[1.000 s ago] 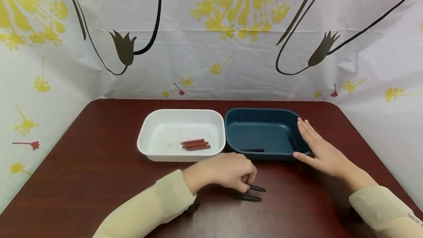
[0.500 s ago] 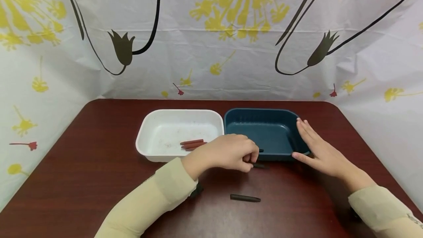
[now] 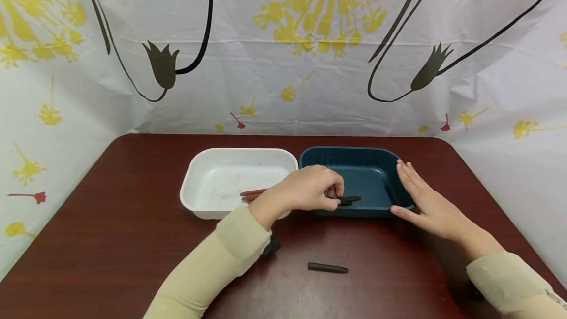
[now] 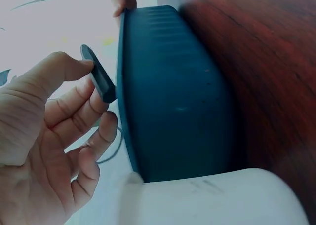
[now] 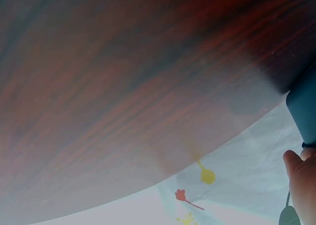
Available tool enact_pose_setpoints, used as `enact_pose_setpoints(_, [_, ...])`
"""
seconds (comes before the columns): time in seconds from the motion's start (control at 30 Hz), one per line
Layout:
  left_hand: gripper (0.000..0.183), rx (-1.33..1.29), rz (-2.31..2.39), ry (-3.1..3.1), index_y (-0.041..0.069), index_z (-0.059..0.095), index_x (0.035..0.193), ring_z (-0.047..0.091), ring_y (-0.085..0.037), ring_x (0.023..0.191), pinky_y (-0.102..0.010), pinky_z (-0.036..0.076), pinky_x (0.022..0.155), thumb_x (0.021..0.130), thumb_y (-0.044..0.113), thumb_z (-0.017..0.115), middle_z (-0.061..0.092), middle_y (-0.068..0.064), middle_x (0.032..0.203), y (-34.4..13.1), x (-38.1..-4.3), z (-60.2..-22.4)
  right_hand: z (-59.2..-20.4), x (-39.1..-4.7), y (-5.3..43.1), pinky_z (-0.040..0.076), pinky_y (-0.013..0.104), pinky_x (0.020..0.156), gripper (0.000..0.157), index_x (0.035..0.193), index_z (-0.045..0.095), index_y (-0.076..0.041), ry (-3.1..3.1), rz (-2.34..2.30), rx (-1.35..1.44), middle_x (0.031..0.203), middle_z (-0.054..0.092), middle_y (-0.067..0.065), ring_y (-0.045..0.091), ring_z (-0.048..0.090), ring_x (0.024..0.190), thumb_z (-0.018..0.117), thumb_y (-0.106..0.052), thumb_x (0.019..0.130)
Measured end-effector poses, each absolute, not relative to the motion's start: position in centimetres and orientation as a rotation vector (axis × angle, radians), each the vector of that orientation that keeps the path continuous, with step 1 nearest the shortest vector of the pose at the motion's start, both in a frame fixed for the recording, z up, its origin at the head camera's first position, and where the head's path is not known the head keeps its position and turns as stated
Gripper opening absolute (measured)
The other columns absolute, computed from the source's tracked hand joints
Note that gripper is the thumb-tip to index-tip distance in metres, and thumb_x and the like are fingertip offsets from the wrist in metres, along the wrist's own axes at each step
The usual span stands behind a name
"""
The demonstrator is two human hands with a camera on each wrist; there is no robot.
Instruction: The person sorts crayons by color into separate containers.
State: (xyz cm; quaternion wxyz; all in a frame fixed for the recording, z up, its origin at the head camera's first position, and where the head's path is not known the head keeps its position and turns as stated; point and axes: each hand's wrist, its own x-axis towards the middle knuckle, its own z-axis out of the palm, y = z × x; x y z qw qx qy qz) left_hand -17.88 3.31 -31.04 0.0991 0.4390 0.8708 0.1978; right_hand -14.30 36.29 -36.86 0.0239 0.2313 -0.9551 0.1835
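My left hand (image 3: 310,188) pinches a black crayon (image 4: 98,76) between thumb and fingertips, over the front rim of the dark blue tray (image 3: 374,178). Close below it, another black crayon lies inside that tray, mostly hidden by the hand in the head view. With fingers fairly straight, my right hand (image 3: 427,206) rests against the tray's right rim. One more black crayon (image 3: 328,268) lies on the table in front of the trays. Reddish-brown crayons (image 3: 252,192) lie in the white tray (image 3: 221,171), partly covered by my left forearm.
The two trays stand side by side on a dark red wooden table (image 3: 110,220). A white cloth (image 3: 248,73) with flower prints hangs behind the table and along both sides.
From the table in front, my left hand has carried the black crayon forward to the blue tray. One black crayon stays behind on the table. My right hand keeps its place.
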Motion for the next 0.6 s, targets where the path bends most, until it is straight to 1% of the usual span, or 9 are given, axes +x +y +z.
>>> enact_pose_setpoints(0.1, [0.006, 1.240, 0.616, 2.591, 0.021, 0.067, 0.097, 0.054, -0.005, 0.083, -0.018, 0.045, 0.071, 0.095, 0.027, 0.066, 0.061, 0.010, 0.089, 3.5, -18.5, -31.6, -36.9, -14.3, 36.2, -0.005, 0.002, 0.109, 0.095, 0.161, 0.007, -0.012, -2.955, 0.571, 0.722, 0.169, 0.007, 0.009, 0.020, -0.004, 0.157, 0.069, -0.034, 0.092])
enact_pose_setpoints(0.33, [0.009, 1.115, 0.643, 2.638, 0.018, 0.069, 0.100, 0.056, -0.005, 0.079, -0.019, 0.047, 0.070, 0.095, 0.025, 0.066, 0.064, 0.008, 0.089, 4.2, -20.3, -32.6, -37.0, -14.4, 36.2, -0.005, 0.001, 0.109, 0.095, 0.161, 0.008, -0.011, -2.950, 0.565, 0.729, 0.169, 0.007, 0.009, 0.017, -0.005, 0.156, 0.069, -0.033, 0.091])
enact_pose_setpoints(0.53, [0.009, 1.044, 0.603, 2.661, 0.019, 0.069, 0.099, 0.057, -0.007, 0.079, -0.021, 0.048, 0.070, 0.096, 0.027, 0.066, 0.065, 0.007, 0.090, 4.6, -21.2, -33.2, -36.9, -14.3, 36.4, -0.004, 0.000, 0.108, 0.095, 0.161, 0.009, -0.011, -2.940, 0.577, 0.730, 0.169, 0.007, 0.009, 0.023, -0.002, 0.157, 0.070, -0.031, 0.091])
enact_pose_setpoints(0.6, [0.008, 1.040, 0.585, 2.666, 0.019, 0.069, 0.098, 0.057, -0.006, 0.079, -0.021, 0.048, 0.069, 0.096, 0.027, 0.066, 0.065, 0.007, 0.089, 4.7, -21.2, -33.5, -36.9, -14.3, 36.3, -0.004, 0.000, 0.108, 0.095, 0.161, 0.009, -0.012, -2.940, 0.576, 0.734, 0.169, 0.007, 0.009, 0.021, -0.003, 0.157, 0.070, -0.030, 0.091])
